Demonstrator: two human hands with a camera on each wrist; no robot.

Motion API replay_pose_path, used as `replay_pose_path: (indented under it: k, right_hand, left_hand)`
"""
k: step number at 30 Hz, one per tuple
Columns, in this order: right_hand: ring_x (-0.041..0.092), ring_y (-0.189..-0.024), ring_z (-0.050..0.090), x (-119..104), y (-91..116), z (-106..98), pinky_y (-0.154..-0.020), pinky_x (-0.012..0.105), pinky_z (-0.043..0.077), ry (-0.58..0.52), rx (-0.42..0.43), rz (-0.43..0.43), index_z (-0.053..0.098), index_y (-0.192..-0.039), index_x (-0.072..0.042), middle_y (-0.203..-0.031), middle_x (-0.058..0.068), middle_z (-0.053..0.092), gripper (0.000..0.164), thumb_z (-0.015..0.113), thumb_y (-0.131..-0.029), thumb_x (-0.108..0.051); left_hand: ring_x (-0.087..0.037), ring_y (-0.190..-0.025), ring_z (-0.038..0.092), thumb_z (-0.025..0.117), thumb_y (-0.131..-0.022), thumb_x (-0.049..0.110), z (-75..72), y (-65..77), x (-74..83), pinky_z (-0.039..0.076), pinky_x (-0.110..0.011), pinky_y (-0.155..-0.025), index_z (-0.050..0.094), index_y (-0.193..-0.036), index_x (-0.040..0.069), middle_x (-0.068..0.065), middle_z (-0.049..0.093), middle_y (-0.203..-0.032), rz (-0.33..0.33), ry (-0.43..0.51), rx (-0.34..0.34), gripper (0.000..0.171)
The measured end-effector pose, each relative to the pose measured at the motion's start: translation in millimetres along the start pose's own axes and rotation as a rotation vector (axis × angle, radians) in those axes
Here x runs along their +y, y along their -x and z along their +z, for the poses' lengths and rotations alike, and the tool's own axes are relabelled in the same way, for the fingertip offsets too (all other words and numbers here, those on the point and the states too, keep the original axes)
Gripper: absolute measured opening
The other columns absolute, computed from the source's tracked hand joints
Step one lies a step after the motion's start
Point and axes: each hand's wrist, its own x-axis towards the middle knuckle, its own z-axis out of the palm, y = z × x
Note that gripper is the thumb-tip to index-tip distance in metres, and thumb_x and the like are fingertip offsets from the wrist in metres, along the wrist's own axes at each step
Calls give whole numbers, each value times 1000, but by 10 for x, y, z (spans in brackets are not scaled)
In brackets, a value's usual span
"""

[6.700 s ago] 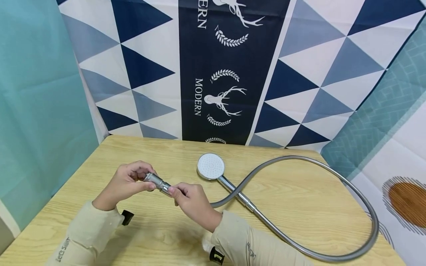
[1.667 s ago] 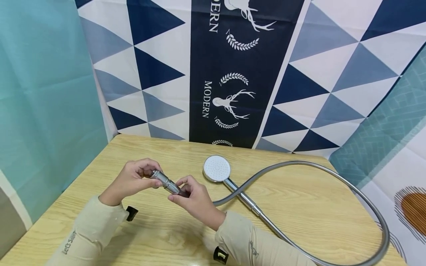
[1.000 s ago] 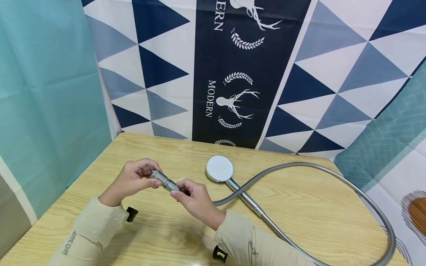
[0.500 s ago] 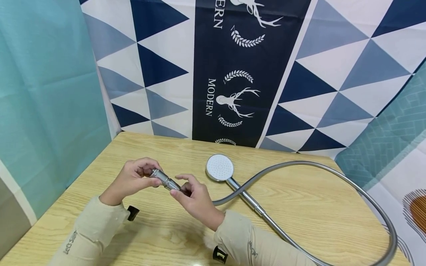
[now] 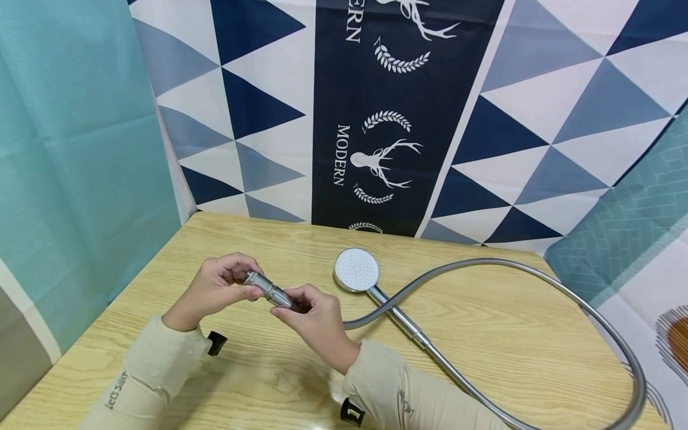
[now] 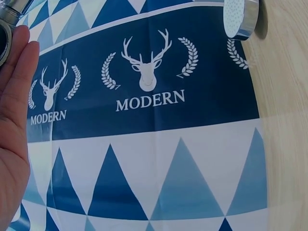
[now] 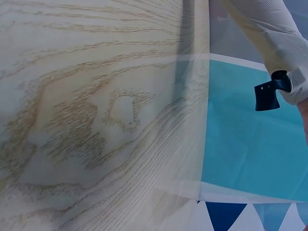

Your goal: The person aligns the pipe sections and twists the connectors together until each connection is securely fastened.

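Note:
My left hand (image 5: 212, 292) holds a grey metal cylindrical fitting (image 5: 258, 282) between fingertips and thumb, tilted above the table's left half. My right hand (image 5: 318, 322) pinches the lower end of the same joined piece, at the hose's connector (image 5: 282, 297). The fingers hide part of this connector. A grey shower hose (image 5: 371, 318) runs out from behind my right hand and loops round to the handle of a round shower head (image 5: 356, 270). In the left wrist view, the fitting (image 6: 9, 10) shows at the top left corner, beside my fingers (image 6: 19, 67).
The wooden table (image 5: 473, 334) bears the shower head and the wide hose loop on its right half. A patterned curtain (image 5: 376, 119) stands behind it and a teal curtain (image 5: 80, 155) on the left. Black straps (image 5: 217, 343) stick out under the sleeves.
My right index finger, raised half a second ago, has come back down onto the connector. Over several seconds my right fingers shift about the connector while my left hand keeps its hold.

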Motion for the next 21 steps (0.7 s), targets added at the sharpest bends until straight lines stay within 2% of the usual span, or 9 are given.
replay_pose_path:
  k: [11,21]
  right_hand:
    - [7,-73,61,2,-3,-13,-64,20,52,-18,-7,23,70,-99,6,-86,15,69,23,77,-79,-1]
    - [9,-74,63,7,2,-11,-64,20,52,-10,-6,19,70,-100,6,-86,15,69,23,77,-79,-1]
  left_hand:
    - [-2,-67,62,72,-85,9,4,-5,4,51,-19,-56,61,-96,-4,10,67,-84,-12,-8,0,21]
    - [-2,-67,63,73,-84,8,11,-3,5,51,-19,-56,61,-95,-4,10,67,-83,-18,-11,5,20]
